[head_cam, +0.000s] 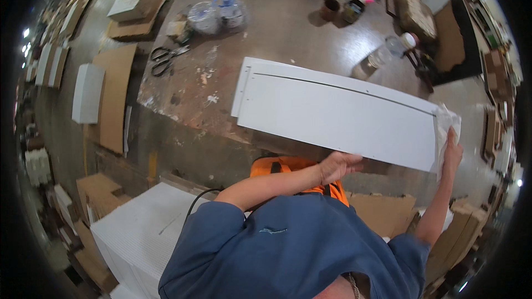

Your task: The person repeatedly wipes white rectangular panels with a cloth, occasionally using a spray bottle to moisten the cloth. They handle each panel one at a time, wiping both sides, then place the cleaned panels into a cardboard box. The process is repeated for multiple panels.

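A long white panel [332, 116] with a dark groove near its far edge lies on the worktable, over another white panel [240, 91] that shows at its left end and far side. My right hand [452, 151] holds a white cloth or sheet [444, 128] against the right end of the top panel. My left hand [341, 167] is at the near edge of that panel, palm partly turned up. Its fingertips meet or come close to the edge; whether they grip it I cannot tell.
Black-handled scissors [163, 61] lie at the worktable's [187, 95] left. Beyond are plastic-wrapped containers [218, 16], a brown cup [329, 9] and a clear bottle [374, 60]. A hammer-like tool [422, 70] lies at right. A large white box [145, 216] and cardboard stand at the near left.
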Demonstrator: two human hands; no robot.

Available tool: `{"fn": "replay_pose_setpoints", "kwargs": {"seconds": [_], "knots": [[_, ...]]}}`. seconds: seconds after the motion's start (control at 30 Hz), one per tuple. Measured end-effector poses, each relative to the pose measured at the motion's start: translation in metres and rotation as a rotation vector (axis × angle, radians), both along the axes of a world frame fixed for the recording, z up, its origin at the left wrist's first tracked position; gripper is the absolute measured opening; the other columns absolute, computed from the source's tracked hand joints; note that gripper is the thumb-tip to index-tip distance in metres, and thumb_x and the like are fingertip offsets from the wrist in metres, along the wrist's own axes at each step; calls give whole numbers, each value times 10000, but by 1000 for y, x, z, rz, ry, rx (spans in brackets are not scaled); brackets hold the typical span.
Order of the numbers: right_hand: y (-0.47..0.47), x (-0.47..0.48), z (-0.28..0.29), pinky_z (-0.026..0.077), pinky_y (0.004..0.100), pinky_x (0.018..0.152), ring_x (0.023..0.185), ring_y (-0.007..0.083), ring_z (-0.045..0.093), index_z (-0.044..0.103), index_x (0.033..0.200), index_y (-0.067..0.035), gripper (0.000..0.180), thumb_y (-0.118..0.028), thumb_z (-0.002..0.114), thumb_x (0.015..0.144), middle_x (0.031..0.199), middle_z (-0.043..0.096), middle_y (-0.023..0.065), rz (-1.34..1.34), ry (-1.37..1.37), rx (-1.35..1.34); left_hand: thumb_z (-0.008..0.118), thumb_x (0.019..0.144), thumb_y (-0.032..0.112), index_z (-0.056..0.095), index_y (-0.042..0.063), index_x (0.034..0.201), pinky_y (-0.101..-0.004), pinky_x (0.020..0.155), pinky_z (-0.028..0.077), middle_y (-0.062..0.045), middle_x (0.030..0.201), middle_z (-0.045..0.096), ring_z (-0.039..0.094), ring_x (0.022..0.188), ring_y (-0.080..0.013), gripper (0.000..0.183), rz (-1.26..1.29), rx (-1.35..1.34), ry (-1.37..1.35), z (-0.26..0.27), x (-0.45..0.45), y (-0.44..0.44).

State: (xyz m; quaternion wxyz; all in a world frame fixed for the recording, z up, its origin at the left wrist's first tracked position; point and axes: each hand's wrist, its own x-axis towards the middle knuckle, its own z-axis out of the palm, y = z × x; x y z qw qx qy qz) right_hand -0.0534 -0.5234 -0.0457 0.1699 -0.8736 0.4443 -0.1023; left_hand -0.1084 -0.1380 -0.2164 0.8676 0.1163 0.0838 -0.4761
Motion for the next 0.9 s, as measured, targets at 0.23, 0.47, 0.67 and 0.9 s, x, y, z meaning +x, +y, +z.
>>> {"fn": "replay_pose_setpoints", "kwargs": {"seconds": [0.23,0.47,0.67,0.9], "knots": [[49,-18,22,510,387,903,961,284,655,622,1266,75,686,-553,541,1000,1124,681,192,-1,-437,223,737,904,422,529,159,1394,-471,1132,395,-60,1376,583,510,1293,-299,593,266,-192,284,60,29,32],[130,2,-48,533,400,937,1069,268,652,581,1341,16,547,-436,505,1042,1237,647,161,461,-940,-110,591,897,712,477,168,1432,-428,1059,447,-2,1350,541,504,1260,-224,772,963,156,-177,116,124,107],[110,34,-128,560,357,830,979,194,673,654,1204,22,471,-396,534,1022,1107,692,122,230,-937,902,509,811,870,478,255,1468,-511,1061,482,-4,1465,497,498,1332,-230,901,1206,130,-346,143,164,175],[123,57,-119,134,505,1243,1514,381,253,341,1563,-57,802,-540,571,965,1642,269,205,582,-544,1148,525,901,756,700,166,975,-350,701,461,-30,828,705,587,700,-175,620,1029,-332,-865,95,168,247]]}}
